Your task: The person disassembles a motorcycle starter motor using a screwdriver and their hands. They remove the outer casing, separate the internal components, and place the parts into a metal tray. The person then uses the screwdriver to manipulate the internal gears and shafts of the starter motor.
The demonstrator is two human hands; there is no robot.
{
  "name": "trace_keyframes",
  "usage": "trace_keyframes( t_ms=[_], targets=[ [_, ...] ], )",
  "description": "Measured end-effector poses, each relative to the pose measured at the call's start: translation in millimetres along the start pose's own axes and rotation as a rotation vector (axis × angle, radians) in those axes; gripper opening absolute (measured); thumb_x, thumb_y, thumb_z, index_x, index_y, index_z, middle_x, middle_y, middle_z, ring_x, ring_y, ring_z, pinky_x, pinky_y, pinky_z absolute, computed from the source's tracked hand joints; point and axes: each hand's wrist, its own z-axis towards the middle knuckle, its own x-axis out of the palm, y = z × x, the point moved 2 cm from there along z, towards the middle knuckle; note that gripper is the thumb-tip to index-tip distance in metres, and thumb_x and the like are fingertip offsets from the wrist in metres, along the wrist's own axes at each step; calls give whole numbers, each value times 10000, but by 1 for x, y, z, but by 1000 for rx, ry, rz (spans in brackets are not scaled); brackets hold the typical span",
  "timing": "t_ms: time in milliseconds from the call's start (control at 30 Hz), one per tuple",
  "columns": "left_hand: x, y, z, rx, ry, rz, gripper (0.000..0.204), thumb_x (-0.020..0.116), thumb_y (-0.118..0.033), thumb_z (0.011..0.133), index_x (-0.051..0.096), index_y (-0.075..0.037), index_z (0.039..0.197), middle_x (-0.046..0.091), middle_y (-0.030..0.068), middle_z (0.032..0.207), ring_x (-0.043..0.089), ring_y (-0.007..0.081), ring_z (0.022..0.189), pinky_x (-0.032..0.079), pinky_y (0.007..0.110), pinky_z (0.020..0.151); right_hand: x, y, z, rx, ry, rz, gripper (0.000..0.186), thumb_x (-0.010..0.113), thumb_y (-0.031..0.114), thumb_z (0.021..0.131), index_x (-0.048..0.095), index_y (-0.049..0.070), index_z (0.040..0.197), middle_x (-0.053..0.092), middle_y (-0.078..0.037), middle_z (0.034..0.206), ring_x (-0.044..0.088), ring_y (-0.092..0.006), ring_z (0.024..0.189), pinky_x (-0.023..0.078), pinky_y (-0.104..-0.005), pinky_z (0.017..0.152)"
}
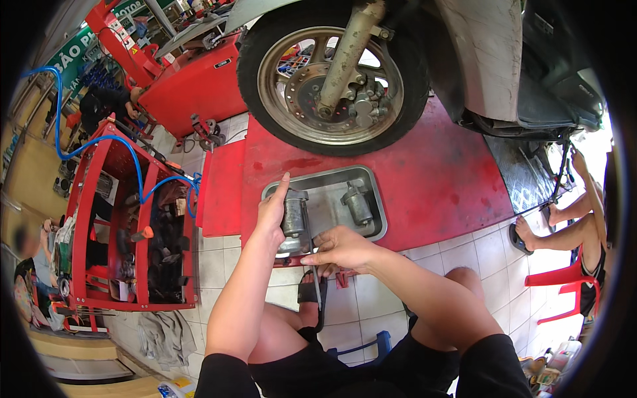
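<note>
A grey cylindrical starter motor (294, 215) is in my left hand (271, 215), over the left part of a shallow metal tray (379, 205). The thumb points up along its side; the other fingers are mostly hidden. My right hand (342, 249) is closed just right of the motor, pinching a slim metal rod (316, 282) that runs upright beside it. I cannot make out the rod's working end. A second starter motor (358, 204) lies tilted in the tray's right part, touched by neither hand.
The tray rests on a red lift platform (451, 172). Above it stands a motorbike's front wheel (332, 86). A red tool cart (133, 232) with a blue air hose (136, 152) is at left. A person's legs (564, 219) and a red chair (564, 285) are at right.
</note>
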Motion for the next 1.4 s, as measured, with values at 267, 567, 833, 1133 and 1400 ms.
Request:
trace_keyframes(
  t_ms=[267, 567, 833, 1133, 1400],
  targets=[
    [-9, 1, 4, -126, 32, -113, 497, 717, -526, 874, 635, -56, 1013, 679, 74, 782, 653, 204, 611, 555, 382, 544, 7, -13, 5, -90, 103, 333, 462, 767, 139, 876, 569, -117, 1206, 684, -151, 912, 682, -184, 788, 542, -281, 652],
    [-5, 6, 7, -119, 34, -64, 551, 647, -622, 878, 648, -71, 892, 640, 76, 686, 637, 213, 564, 551, 351, 521, 2, -6, 3, -23, -19, -101, 406, 738, 112, 896, 581, -91, 1210, 694, -146, 935, 678, -172, 761, 537, -285, 623],
    [-10, 9, 16, -149, 77, -109, 527, 695, -582, 865, 657, -64, 954, 667, 78, 747, 652, 227, 614, 546, 394, 538, 4, -16, 4, -60, 79, 188, 356, 745, 180, 902, 642, -75, 1128, 684, -104, 893, 661, -139, 767, 530, -278, 612],
    [-14, 10, 19, -158, 90, -120, 528, 686, -585, 872, 663, -67, 972, 672, 80, 763, 655, 216, 627, 551, 399, 559, 6, -17, 8, -90, 89, 363, 386, 716, 156, 924, 591, -85, 1199, 675, -139, 914, 682, -160, 766, 544, -293, 599],
    [-12, 11, 11, -88, -17, -75, 543, 725, -530, 866, 650, -19, 1032, 699, 93, 828, 678, 204, 652, 570, 386, 570, 1, -13, 5, -13, -57, -72, 340, 712, 171, 928, 609, -85, 1126, 691, -160, 863, 675, -174, 668, 548, -300, 573]
  ],
)
